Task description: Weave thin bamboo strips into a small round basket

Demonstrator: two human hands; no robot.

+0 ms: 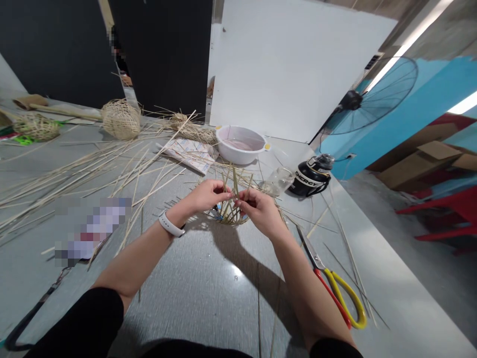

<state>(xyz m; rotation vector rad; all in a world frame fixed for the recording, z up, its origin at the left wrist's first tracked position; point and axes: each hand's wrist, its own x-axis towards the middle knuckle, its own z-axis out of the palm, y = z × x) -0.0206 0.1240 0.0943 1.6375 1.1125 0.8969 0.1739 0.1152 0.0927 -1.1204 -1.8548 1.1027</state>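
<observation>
A small, partly woven basket of thin greenish strips (pixel 231 216) rests on the grey table at the centre, its loose strip ends sticking upward. My left hand (pixel 210 195), with a white wristband, pinches strips at the basket's upper left side. At the upper right side, the fingers of my right hand (pixel 257 206) are closed on strips too, close to the left fingertips. Something blue and shiny shows inside the basket, too small to make out.
Scissors (pixel 324 271) lie beside my right forearm. Ahead stand a white basin (pixel 241 154), a glass jar (pixel 279 180) and a black jug (pixel 309 178). Long strips (pixel 85 171) spread leftward, near a woven basket (pixel 121 119) and a blurred flat object (pixel 95 228) with a strap.
</observation>
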